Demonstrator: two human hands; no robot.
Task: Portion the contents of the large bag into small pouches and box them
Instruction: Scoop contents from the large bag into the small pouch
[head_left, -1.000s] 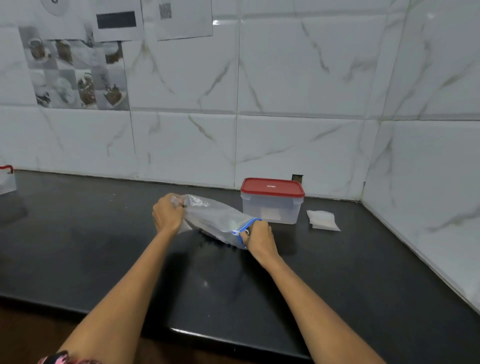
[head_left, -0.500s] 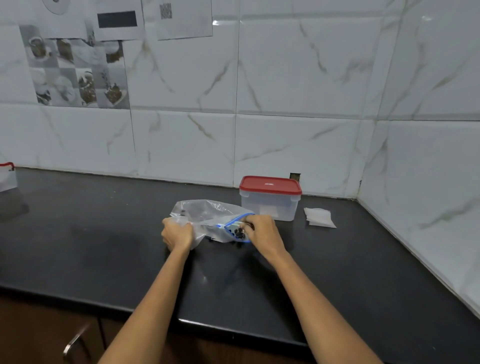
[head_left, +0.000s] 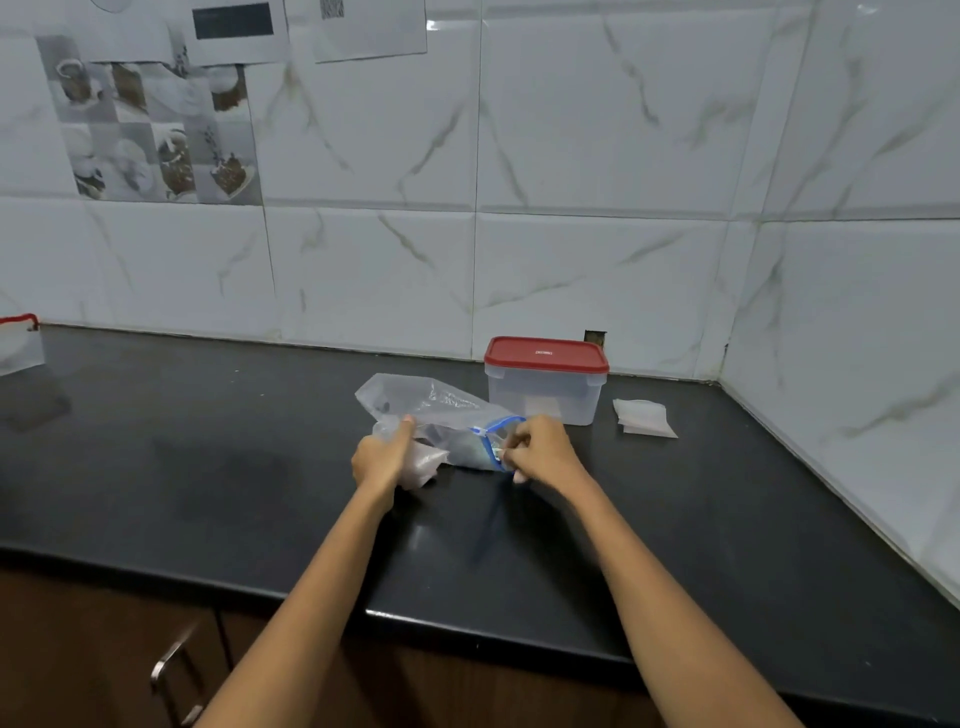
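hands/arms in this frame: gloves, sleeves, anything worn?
Both arms are bare from the bottom edge of the frame to the fingertips. The left hand and right hand show no gloves, rings, watch or wristband. No sleeve is in view.

Clear blue-zippered bag (head_left: 441, 410) flat beside red-lidded box (head_left: 545, 384)

No text can be read with certainty; the red lid (head_left: 545, 354) of the clear plastic container carries a small pale embossed mark near its middle, too small to make out; a paper sheet (head_left: 363, 23) taped to the wall tiles bears a square code-like pattern at its top, blurred; another sheet (head_left: 234, 31) beside it shows a dark rectangle, its content illegible.
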